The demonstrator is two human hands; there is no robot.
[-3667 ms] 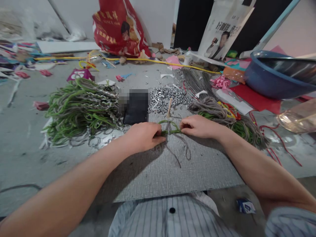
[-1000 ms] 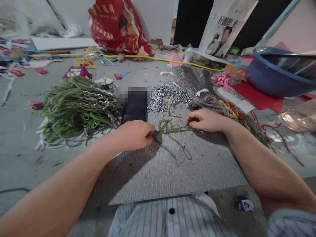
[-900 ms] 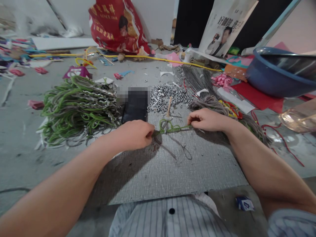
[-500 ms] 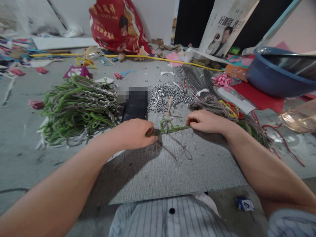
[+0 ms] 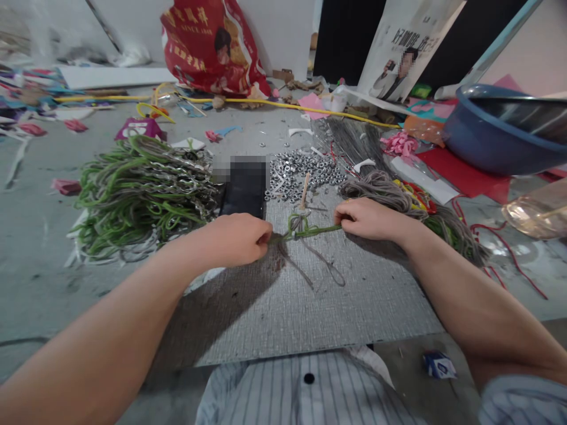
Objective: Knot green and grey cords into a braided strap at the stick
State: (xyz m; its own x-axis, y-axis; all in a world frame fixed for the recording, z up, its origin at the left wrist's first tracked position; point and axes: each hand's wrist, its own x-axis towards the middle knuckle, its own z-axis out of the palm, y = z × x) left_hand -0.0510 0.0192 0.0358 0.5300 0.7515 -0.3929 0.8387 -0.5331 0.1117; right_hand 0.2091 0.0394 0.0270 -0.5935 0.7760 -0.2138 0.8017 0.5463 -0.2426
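Cord (image 5: 326, 229), thin green textile, is running nearly straight over a grey textured board (image 5: 345, 316), pinched in the bare left hand (image 5: 241, 237) and bare right hand (image 5: 365, 217). I'm noting both hands sitting wider apart than seconds ago; the green-and-grey looped knot (image 5: 298, 226) between them is looking smaller, so probably tightening.

Red bag (image 5: 212, 50) standing at the back (gold lettering (image 5: 188, 61) is showing), yellow cord (image 5: 283, 107) running past it, blue basin (image 5: 482, 134) sitting beside red paper (image 5: 469, 180).
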